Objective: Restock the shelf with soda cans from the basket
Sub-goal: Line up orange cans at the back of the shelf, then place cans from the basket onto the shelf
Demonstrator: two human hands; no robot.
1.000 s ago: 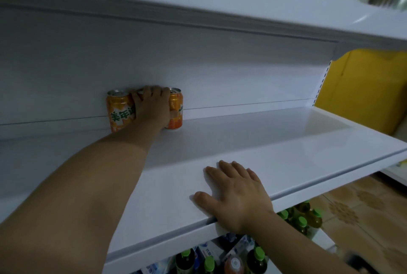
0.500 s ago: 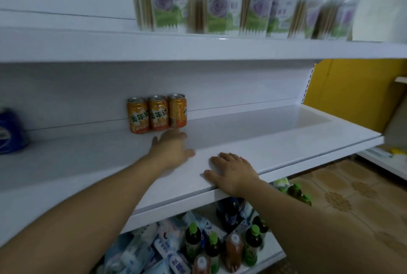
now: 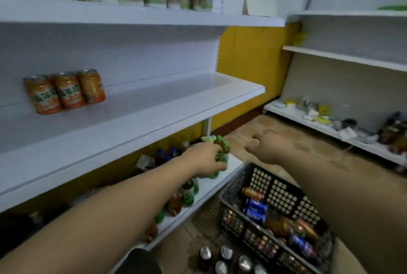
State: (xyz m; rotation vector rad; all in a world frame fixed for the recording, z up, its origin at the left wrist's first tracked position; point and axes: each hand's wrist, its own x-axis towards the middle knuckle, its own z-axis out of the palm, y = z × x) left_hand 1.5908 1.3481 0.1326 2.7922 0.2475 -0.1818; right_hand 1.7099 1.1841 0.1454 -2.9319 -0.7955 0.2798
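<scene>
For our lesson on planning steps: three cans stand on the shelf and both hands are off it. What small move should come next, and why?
Probably lower the right hand, open and empty near the basket, down to one of the blue cans inside. Only three orange cans stand on the shelf, with bare space beside them.

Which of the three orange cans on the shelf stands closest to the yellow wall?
The rightmost can, at the end of the row; the middle can and the left can stand farther along the shelf from that yellow wall.
</scene>
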